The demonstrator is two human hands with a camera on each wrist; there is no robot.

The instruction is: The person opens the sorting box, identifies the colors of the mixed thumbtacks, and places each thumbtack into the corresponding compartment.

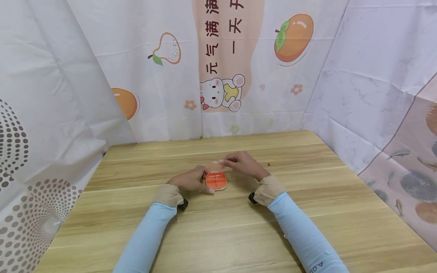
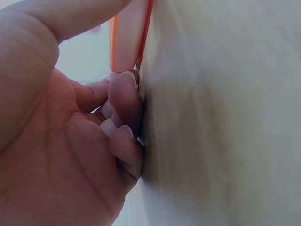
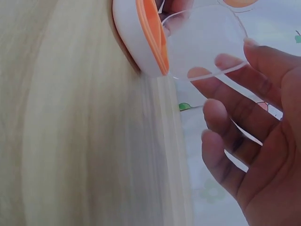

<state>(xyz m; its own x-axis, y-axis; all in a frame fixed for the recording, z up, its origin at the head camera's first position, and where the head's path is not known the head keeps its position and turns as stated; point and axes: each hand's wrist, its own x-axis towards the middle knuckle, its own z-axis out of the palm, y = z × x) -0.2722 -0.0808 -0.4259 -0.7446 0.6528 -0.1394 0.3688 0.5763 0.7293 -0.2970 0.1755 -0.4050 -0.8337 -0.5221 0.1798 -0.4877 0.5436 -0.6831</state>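
Observation:
A small square pill box (image 1: 216, 181) with four orange compartments, their insides bare, sits on the wooden table. Its clear lid (image 1: 214, 167) is raised at the far side. My left hand (image 1: 189, 179) holds the box from the left, thumb along the near edge and fingers behind the left side. In the left wrist view the fingertips (image 2: 123, 96) lie low by the tabletop, right at the end of the box. My right hand (image 1: 244, 165) pinches the lid's right edge between thumb and fingers. The right wrist view shows the lid (image 3: 207, 40) standing up from the orange rim.
The wood-grain table (image 1: 218, 235) extends around both arms. Behind it hangs a white curtain (image 1: 164, 87) printed with fruit, and more cloth (image 1: 375, 94) hangs at the right side. A tiny dark speck (image 1: 268, 164) lies right of the right hand.

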